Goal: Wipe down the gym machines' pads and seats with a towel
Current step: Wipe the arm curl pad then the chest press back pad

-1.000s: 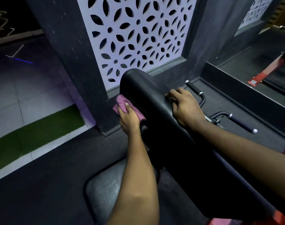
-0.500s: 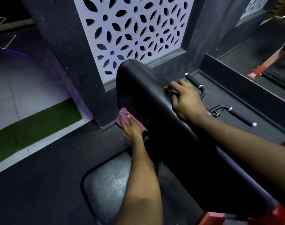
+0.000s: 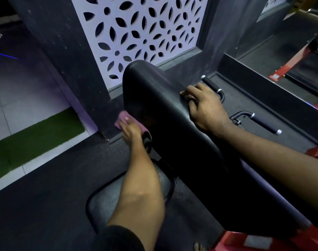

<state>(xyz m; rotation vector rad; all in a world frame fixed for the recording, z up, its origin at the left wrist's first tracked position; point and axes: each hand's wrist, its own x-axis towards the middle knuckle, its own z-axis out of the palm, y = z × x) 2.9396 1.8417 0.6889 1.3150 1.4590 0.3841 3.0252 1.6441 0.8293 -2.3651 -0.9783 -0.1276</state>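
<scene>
A long black back pad (image 3: 160,109) slants up through the middle of the head view. My left hand (image 3: 131,131) presses a pink towel (image 3: 121,118) flat against the pad's left side, low down, with straight fingers. My right hand (image 3: 203,107) grips the pad's right edge, fingers curled over it. Below the pad sits a black seat (image 3: 104,201), partly hidden by my left forearm.
Two black handles with chrome ends (image 3: 263,124) stick out behind the pad on the right. A dark pillar with a white cut-out panel (image 3: 143,29) stands close behind. Red machine frame (image 3: 245,240) shows at bottom right. A green turf strip (image 3: 35,138) lies left.
My left hand has slid the towel down the pad's left side, from near the top to low on the side. My right hand has stayed on the right edge.
</scene>
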